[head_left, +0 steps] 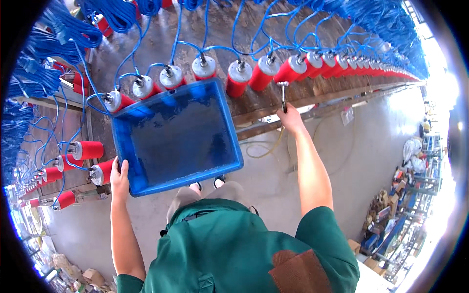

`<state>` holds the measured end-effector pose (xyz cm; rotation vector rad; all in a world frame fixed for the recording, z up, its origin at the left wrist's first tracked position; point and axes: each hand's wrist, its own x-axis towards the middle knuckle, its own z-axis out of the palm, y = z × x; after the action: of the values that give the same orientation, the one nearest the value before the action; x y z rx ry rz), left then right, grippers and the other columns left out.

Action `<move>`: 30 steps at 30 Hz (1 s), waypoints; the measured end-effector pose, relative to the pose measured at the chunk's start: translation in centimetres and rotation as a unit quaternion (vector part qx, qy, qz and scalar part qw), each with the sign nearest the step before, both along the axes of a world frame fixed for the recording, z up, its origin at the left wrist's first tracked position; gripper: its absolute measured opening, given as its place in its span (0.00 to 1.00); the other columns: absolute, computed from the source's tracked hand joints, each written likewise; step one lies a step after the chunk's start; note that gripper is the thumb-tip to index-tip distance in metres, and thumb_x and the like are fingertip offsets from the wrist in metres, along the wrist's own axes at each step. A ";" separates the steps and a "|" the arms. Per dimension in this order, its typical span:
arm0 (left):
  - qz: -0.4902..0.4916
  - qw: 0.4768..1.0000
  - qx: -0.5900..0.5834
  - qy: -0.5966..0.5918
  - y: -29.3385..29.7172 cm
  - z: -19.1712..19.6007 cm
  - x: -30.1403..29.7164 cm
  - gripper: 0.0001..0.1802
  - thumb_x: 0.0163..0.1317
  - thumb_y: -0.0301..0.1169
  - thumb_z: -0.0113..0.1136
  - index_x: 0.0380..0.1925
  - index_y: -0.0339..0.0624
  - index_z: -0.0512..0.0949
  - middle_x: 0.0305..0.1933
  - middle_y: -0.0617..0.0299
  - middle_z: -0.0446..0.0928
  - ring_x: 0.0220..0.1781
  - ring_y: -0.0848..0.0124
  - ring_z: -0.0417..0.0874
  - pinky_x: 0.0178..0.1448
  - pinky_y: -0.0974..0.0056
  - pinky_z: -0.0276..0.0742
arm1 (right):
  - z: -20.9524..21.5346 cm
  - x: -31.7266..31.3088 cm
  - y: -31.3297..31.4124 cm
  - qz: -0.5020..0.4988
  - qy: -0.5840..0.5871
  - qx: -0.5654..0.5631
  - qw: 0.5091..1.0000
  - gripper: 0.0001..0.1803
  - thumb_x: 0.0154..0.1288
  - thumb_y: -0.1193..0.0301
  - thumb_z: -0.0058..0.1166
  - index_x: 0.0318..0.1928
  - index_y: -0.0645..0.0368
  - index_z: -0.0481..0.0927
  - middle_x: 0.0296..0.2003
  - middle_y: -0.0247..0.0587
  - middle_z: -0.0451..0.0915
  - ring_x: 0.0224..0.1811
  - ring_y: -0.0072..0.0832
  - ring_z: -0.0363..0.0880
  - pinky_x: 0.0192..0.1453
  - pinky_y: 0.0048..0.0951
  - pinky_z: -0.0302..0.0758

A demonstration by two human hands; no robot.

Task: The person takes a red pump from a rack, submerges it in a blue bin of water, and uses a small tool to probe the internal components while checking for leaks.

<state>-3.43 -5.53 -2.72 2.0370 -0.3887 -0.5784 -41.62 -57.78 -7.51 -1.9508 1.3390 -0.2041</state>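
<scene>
My left hand (119, 183) grips the left side of a blue plastic crate (188, 185), thumb up against its wall. The crate is tilted at the bench edge, and its dark, patchy bottom shows. My right hand (291, 119) is closed round a small hand tool with a silver T-shaped head (282, 84); its exact kind is unclear. That head is close to a red cylinder (289, 73) with a silver cap; I cannot tell whether they touch. A thin yellow hose (266, 155) hangs just below this hand.
Red cylinders with blue cables stand in a long row on the wooden bench (264, 103), with bundled blue cable (376, 29) behind. More red cylinders (89, 150) lie on a bench at left. Shelves with boxes (400, 205) stand at right, beyond the grey floor (337, 146).
</scene>
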 end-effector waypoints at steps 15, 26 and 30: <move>-0.038 0.995 0.017 -0.088 -2.9 -0.6 -1.6 0.31 0.79 0.38 0.58 0.74 0.33 0.65 0.68 0.47 0.76 0.68 0.58 0.77 0.75 0.58 0.68 | 26.0 -42.9 0.1 -0.163 0.645 -0.269 0.696 0.23 0.82 0.59 0.43 0.67 0.55 0.76 0.56 0.57 0.85 0.58 0.52 0.85 0.61 0.55 0.79; -0.029 0.991 0.085 -0.104 -1.3 -1.4 0.1 0.34 0.79 0.43 0.58 0.75 0.34 0.63 0.71 0.45 0.72 0.70 0.55 0.74 0.76 0.56 0.67 | 58.6 -51.3 16.1 -0.409 0.447 -0.550 0.574 0.24 0.83 0.55 0.45 0.65 0.59 0.77 0.46 0.57 0.85 0.49 0.47 0.86 0.52 0.51 0.77; -0.036 0.987 0.096 -0.121 -1.1 -2.5 1.3 0.38 0.78 0.49 0.58 0.75 0.32 0.63 0.73 0.44 0.71 0.72 0.53 0.73 0.77 0.56 0.66 | 49.4 -50.0 16.6 -0.337 0.456 -0.506 0.650 0.24 0.83 0.54 0.46 0.64 0.60 0.78 0.42 0.56 0.84 0.46 0.45 0.86 0.49 0.49 0.77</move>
<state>-2.13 -6.62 -5.19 2.2949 -0.5713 -0.4267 -91.65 -41.22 41.92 -2.3761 3.1688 -0.4135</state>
